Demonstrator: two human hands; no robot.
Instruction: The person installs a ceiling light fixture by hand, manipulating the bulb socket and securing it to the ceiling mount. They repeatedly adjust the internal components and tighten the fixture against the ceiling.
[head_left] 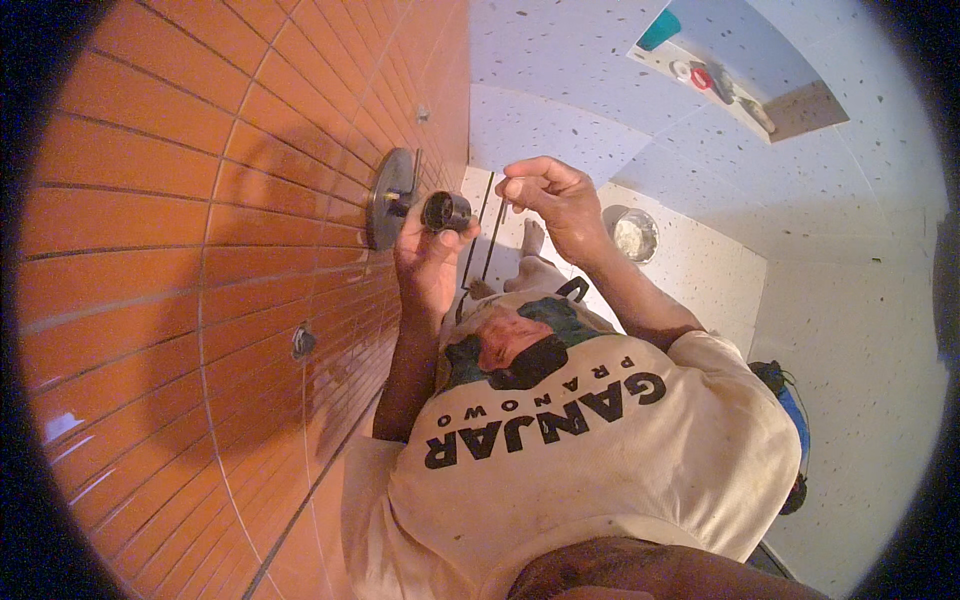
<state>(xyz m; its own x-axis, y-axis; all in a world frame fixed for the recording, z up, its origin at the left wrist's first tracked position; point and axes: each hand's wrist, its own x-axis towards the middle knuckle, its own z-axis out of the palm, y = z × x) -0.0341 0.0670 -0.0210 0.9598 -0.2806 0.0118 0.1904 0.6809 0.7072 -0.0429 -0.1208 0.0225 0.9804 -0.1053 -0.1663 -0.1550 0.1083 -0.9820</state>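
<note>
My left hand (428,262) is closed round a black hollow cylindrical knob (446,211), its open end facing up toward me. Just to the left of it, a dark round cover plate (385,205) is fixed on the orange tiled wall, with a brass-coloured valve stem (398,203) sticking out of its middle. My right hand (556,205) is raised apart from the knob, thumb and fingertips pinched together. A thin dark sliver shows under those fingertips, too small to name.
Wall fittings (303,342) protrude from the orange tiles (150,260). A round container of pale material (635,236) stands on the speckled floor beyond my right forearm. Small items, one of them a red ring (700,78), lie in the wall niche (735,50). Dark parallel lines (478,235) cross the floor.
</note>
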